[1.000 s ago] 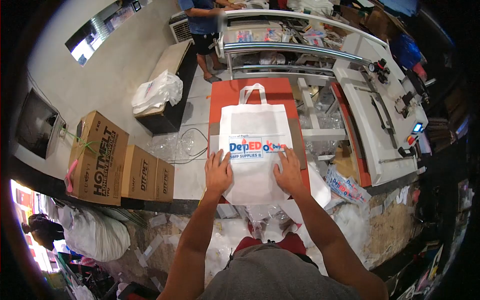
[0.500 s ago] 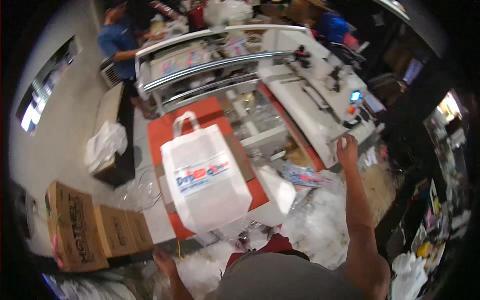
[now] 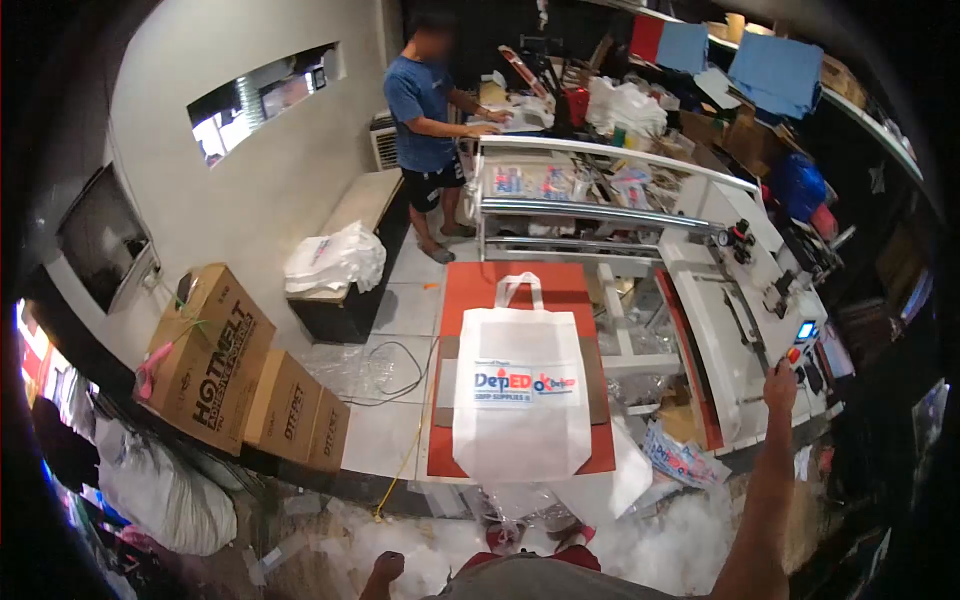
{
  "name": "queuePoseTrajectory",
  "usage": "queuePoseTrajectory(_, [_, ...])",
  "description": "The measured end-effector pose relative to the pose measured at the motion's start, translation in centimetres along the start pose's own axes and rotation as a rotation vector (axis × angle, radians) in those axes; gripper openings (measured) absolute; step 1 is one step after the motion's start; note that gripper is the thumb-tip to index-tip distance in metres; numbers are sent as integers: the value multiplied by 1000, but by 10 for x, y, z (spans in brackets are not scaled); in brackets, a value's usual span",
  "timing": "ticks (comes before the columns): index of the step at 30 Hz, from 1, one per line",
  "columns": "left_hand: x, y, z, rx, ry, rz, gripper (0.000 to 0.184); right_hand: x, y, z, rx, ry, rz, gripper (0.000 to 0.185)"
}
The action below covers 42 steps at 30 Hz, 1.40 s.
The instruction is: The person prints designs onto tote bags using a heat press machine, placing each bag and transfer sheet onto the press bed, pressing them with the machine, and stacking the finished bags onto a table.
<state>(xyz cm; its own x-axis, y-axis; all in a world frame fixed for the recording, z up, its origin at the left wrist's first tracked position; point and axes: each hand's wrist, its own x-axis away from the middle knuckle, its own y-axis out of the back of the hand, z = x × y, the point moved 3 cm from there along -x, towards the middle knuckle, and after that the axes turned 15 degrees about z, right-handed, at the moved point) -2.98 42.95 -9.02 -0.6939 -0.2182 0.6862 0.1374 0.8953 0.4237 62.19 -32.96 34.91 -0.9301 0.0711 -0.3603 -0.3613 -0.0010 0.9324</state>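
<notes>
A white non-woven tote bag (image 3: 510, 440) with blue and red DepED printing lies flat, handles pointing away, on the red-orange pad (image 3: 465, 300) of a heat press. My right hand (image 3: 780, 388) is at the front edge of the white press machine (image 3: 705, 290), just below a red-orange button (image 3: 793, 355) and a small lit screen (image 3: 806, 330). Its fingers are curled, and what they touch or hold is hidden. Low in the view, my left hand (image 3: 388, 568) hangs apart from the machine, fingers curled, with nothing visible in it.
Brown cartons (image 3: 225, 360) stand at the left. White bags (image 3: 335, 262) lie on a bench (image 3: 365, 205). Another person (image 3: 425, 110) in a blue shirt works at the back table. Clear plastic and white fluffy material (image 3: 660, 530) cover the floor by my feet.
My view has swung left and up, so the press and tote bag appear farther right. My right hand has moved nearer the red-orange button. The bag still lies on the pad.
</notes>
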Motion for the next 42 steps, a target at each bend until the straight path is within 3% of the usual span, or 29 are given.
queuePoseTrajectory(2, [2, 1, -4, 192, -237, -56, 22, 9, 1, 9, 14, -12, 66, 35])
queuePoseTrajectory(4, [-5, 4, -3, 85, -198, -42, 22, 15, -4, 19, 21, 25, -50, 38])
queuePoseTrajectory(6, [-9, 7, -3, -28, -152, -20, 23, 29, 9, 42, -38, 76, -20, 31])
queuePoseTrajectory(8, [-16, 10, -20, 53, -461, 111, 25, 50, 31, 76, -94, 122, 16, 25])
queuePoseTrajectory(9, [-22, 5, -20, -50, -267, -47, 26, 59, 38, 92, -143, 173, 11, 20])
queuePoseTrajectory(12, [-45, -1, -31, -54, -112, -44, 15, 80, 51, 134, -245, 212, 3, 14])
queuePoseTrajectory(14, [-54, -7, -57, -725, -217, 10, 14, 97, 71, 155, -373, 321, 36, 11])
queuePoseTrajectory(16, [-50, -13, -79, -514, -363, -151, 15, 109, 92, 169, -306, 369, 2, 10])
queuePoseTrajectory(20, [-40, -35, -117, -3, -74, -14, 27, 108, 91, 163, -206, 491, -33, 11])
queuePoseTrajectory(21, [-30, -41, -129, 152, 99, -45, 34, 103, 81, 160, -372, 578, 80, 11])
queuePoseTrajectory(22, [-41, -53, -114, -118, -60, -11, 34, 103, 84, 168, -379, 595, 91, 11])
queuePoseTrajectory(24, [-53, -84, -90, -260, -124, -110, 33, 117, 93, 203, -628, 622, 326, 11])
queuePoseTrajectory(25, [-39, -97, -102, -252, -108, -115, 33, 119, 85, 211, -651, 694, 320, 10])
queuePoseTrajectory(27, [-7, -121, -141, 316, 201, -161, 32, 120, 79, 230, -699, 837, 339, 12])
queuePoseTrajectory(30, [22, -170, -162, 307, 162, -212, 30, 129, 77, 259, -707, 1049, 393, 26])
queuePoseTrajectory(33, [57, -228, -184, 336, 260, -191, 29, 137, 94, 285, -751, 1164, 491, 34])
queuePoseTrajectory(35, [85, -274, -187, 357, 284, -165, 30, 144, 93, 303, -794, 1259, 428, 38])
queuePoseTrajectory(38, [110, -349, -153, 364, 312, -240, 26, 155, 95, 325, -823, 1278, 440, 43])
queuePoseTrajectory(40, [148, -373, -169, -178, -26, -193, 20, 161, 91, 336, -818, 1314, 426, 49])
queuePoseTrajectory(41, [155, -383, -168, -169, -19, -206, 20, 164, 88, 338, -829, 1313, 420, 51])
queuePoseTrajectory(42, [159, -404, -144, 580, 111, -98, 17, 167, 88, 339, -838, 1309, 412, 54])
